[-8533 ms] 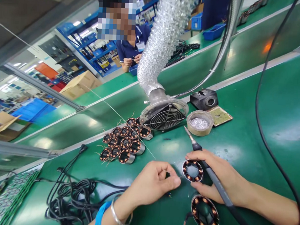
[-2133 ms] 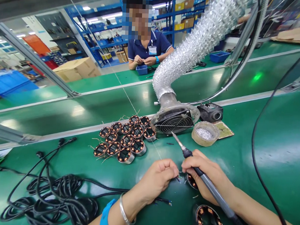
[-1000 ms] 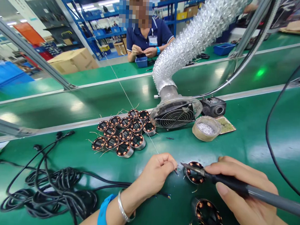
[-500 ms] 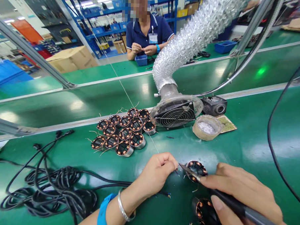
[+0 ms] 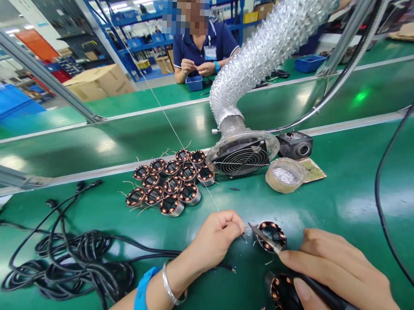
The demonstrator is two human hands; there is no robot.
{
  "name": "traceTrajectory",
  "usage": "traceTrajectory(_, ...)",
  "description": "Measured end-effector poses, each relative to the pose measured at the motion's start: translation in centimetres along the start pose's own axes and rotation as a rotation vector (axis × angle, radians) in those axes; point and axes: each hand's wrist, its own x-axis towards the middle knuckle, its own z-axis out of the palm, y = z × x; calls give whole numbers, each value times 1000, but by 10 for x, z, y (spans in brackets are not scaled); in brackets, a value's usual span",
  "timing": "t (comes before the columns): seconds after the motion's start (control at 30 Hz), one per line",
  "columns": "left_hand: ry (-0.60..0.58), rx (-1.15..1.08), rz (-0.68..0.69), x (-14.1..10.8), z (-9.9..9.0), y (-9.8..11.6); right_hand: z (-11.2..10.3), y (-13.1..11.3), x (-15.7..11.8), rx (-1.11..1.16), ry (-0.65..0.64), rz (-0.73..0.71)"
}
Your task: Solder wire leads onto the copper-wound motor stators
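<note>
My left hand [image 5: 220, 233] is closed in a pinch on a thin solder wire [image 5: 210, 197], which runs down to it from the upper left. Small coloured wire ends [image 5: 244, 239] poke out beside its fingertips. In my right hand [image 5: 349, 271] is a soldering iron [image 5: 265, 238], gripped like a pen. The iron's tip points left, just short of my left fingertips, and the shaft crosses over a wound motor stator [image 5: 275, 227]. Partly behind my right fingers lies a second stator [image 5: 279, 293]. Black cable ends with stripped wires [image 5: 230, 268] show beyond my left wrist.
Several stators [image 5: 173, 184] stand grouped at the back left. A fume extractor fan [image 5: 243, 159] hangs on a silver duct [image 5: 252, 61], with a tub of metal bits [image 5: 271, 178] beside it. Coiled black cables [image 5: 82, 259] lie left. Across the bench sits a co-worker [image 5: 201, 47].
My right hand and the soldering iron have shifted slightly right and down, the tip drawing a little away from my left fingertips. My left hand stays put.
</note>
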Motion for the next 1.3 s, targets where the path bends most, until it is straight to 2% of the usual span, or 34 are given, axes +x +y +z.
traceTrajectory(0.17, -3, -17, -1, 0, 0, -2, 4, 1, -1, 45, 30, -2)
traceTrajectory(0.53, -5, -48, -32, 0, 1, -1, 5, 3, -8, -10, -28, 5)
traceTrajectory(1.3, -14, -46, -23, 0, 1, -1, 1, 8, -5, -38, 90, -29)
